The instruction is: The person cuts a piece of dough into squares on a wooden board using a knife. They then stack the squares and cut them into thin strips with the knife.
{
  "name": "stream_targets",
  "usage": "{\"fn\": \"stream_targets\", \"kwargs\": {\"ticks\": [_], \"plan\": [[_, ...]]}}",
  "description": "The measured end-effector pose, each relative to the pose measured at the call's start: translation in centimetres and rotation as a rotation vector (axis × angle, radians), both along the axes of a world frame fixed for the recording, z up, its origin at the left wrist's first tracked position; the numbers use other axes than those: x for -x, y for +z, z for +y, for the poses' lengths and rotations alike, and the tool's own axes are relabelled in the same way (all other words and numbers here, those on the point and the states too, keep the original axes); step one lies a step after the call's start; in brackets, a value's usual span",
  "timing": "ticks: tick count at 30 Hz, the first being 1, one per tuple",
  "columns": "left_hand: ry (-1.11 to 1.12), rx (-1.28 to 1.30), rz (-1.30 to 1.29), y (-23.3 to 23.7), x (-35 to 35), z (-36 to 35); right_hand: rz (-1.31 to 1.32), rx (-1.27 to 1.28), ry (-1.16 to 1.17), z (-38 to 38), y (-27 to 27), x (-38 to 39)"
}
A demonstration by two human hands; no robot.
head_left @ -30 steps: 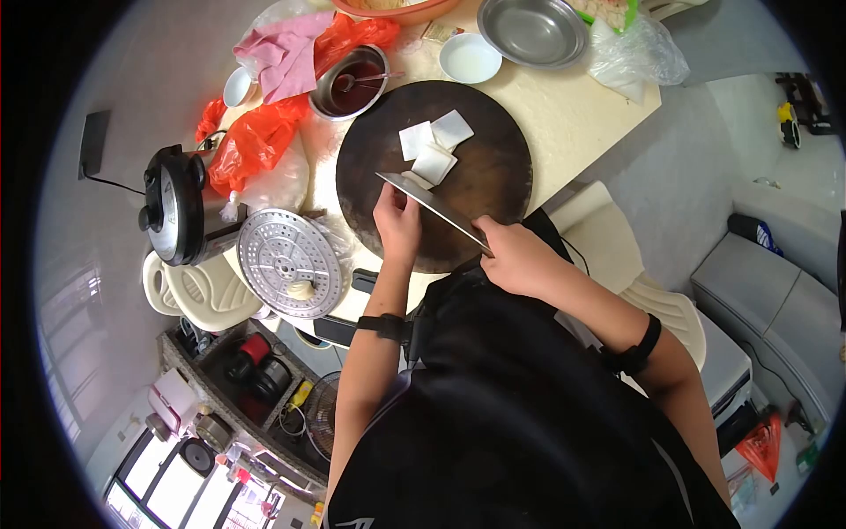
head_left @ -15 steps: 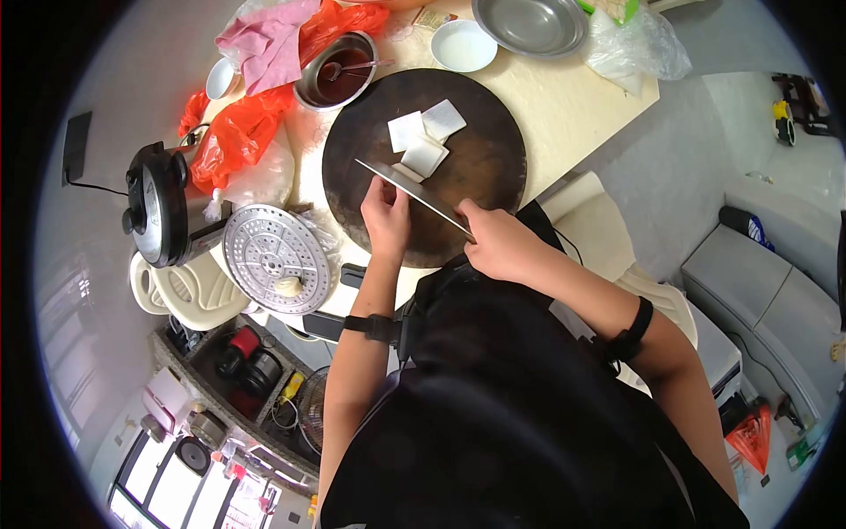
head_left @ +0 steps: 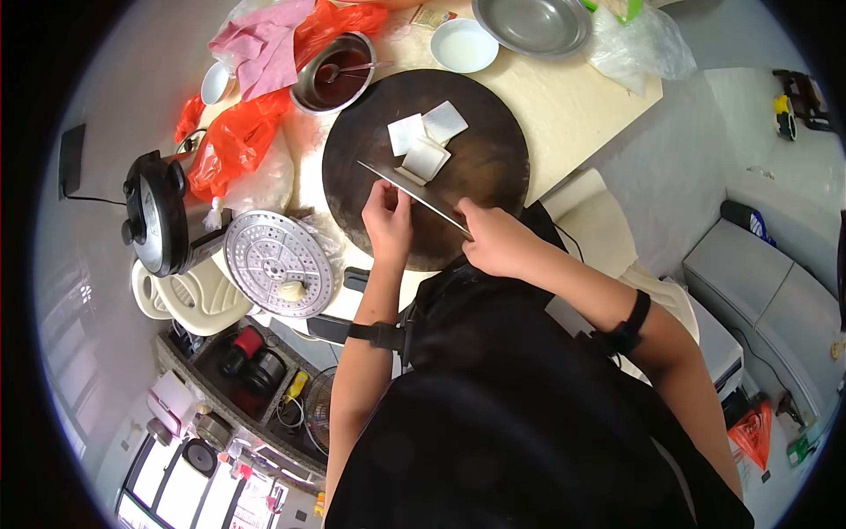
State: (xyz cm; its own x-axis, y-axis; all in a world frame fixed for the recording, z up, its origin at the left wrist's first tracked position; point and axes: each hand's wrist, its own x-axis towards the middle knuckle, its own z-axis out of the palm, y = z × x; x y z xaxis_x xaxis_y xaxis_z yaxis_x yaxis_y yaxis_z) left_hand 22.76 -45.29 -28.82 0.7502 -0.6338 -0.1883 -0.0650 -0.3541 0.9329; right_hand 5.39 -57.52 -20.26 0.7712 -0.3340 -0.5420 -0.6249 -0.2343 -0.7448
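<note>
A round dark board (head_left: 485,176) lies on the table, bearing several thin white square pieces (head_left: 406,135). My right hand (head_left: 493,236) is closed round the handle of a cleaver (head_left: 414,191), whose blade slants up and left across the board. Just below the blade, near its far end, my left hand (head_left: 386,216) is bent with its fingertips together; what they hold, if anything, is hidden. One white piece (head_left: 411,176) lies tilted along the blade's upper side, against the stack (head_left: 426,158).
A metal bowl of dark red liquid (head_left: 333,84), a white bowl (head_left: 464,46) and a metal basin (head_left: 532,22) stand beyond the board. At left are a perforated steamer plate (head_left: 264,256), red bags (head_left: 236,145) and a rice cooker (head_left: 159,212).
The white piece beside the blade has tilted and shifted slightly. Both hands and the cleaver have hardly moved, while the whole view has shifted a little.
</note>
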Motion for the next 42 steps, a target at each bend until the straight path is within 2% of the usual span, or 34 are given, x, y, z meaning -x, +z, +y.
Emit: {"fn": "stream_targets", "kwargs": {"ticks": [3,7,11,14,19,26,34,37,42], "plan": [[0.017,0.009,0.025,-0.1,0.1,-0.1,0.149,-0.129,-0.005,-0.7,2.4,0.9],[0.012,-0.021,0.084,-0.5,0.0,0.0,-0.029,0.016,-0.079,0.9,-1.9,0.5],[0.015,0.052,0.099,-0.4,0.3,-0.3,0.025,-0.057,-0.075,-0.1,-4.2,-1.2],[-0.021,0.004,0.062,-0.2,0.0,-0.4,0.026,-0.071,-0.081,-0.2,-4.8,-0.9],[0.02,0.002,0.046,-0.6,0.5,-0.1,0.022,-0.061,-0.078,0.1,-4.0,-0.5],[0.035,-0.018,0.051,-0.6,0.5,0.0,-0.024,-0.035,-0.053,0.5,0.5,0.8],[0.018,-0.05,-0.034,-0.7,0.2,0.2,-0.014,-0.039,-0.046,1.6,1.8,2.6],[-0.004,-0.096,-0.059,0.7,0.6,-0.1,-0.002,-0.04,-0.04,1.6,2.2,2.7],[-0.006,-0.007,-0.056,-0.2,0.6,-0.2,-0.017,-0.023,-0.049,1.8,2.3,3.1]]}}
